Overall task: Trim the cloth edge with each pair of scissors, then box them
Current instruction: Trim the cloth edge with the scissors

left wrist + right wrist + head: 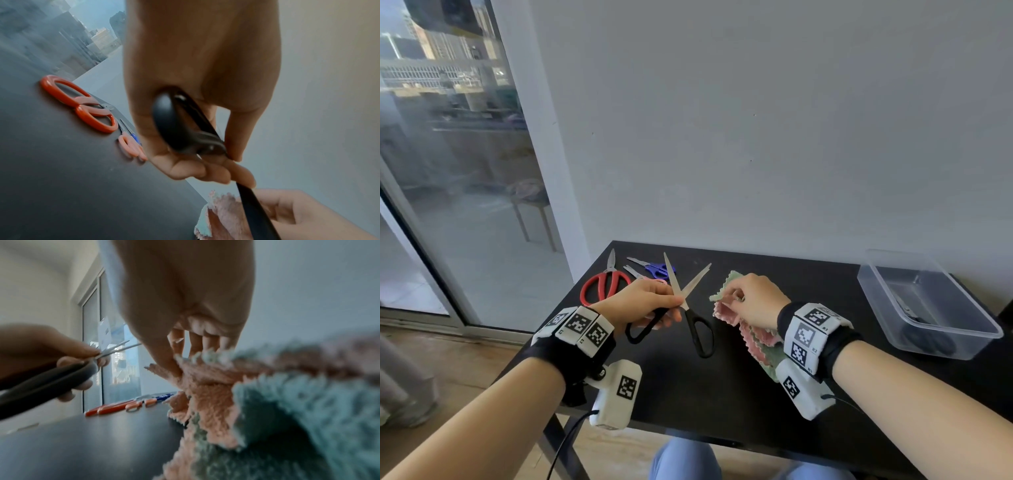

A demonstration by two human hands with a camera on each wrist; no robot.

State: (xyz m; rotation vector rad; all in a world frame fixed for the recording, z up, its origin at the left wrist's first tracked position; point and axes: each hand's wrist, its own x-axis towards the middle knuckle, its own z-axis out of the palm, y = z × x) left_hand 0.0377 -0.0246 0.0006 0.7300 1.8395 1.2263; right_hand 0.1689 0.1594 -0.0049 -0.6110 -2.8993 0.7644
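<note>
The black scissors (688, 308) are in my left hand (640, 301), held above the middle of the black table (756, 394), their blades spread wide in a V that points away from me; my fingers and thumb are curled round one loop and pinch near the pivot, while the other loop hangs free on the near side. Just to the right, my right hand (753, 301) pinches the far end of the cloth (753, 339), a pink and green piece with a zigzag edge, lifting that end while the rest trails back toward my wrist. The blades are near the cloth but apart from it, so I judge this cut has not yet begun. On the far left of the table lie three more pairs: the red scissors (604, 284), the small blue scissors (654, 269) and a small pink pair (131, 147) tucked just behind my left hand. None of these is in the clear plastic box (928, 305) at the far right, which seems to hold something dark already, perhaps another pair, though I cannot tell for sure. So by my reckoning most of the job remains: this trim, the three pairs on the table, and boxing them all.
</note>
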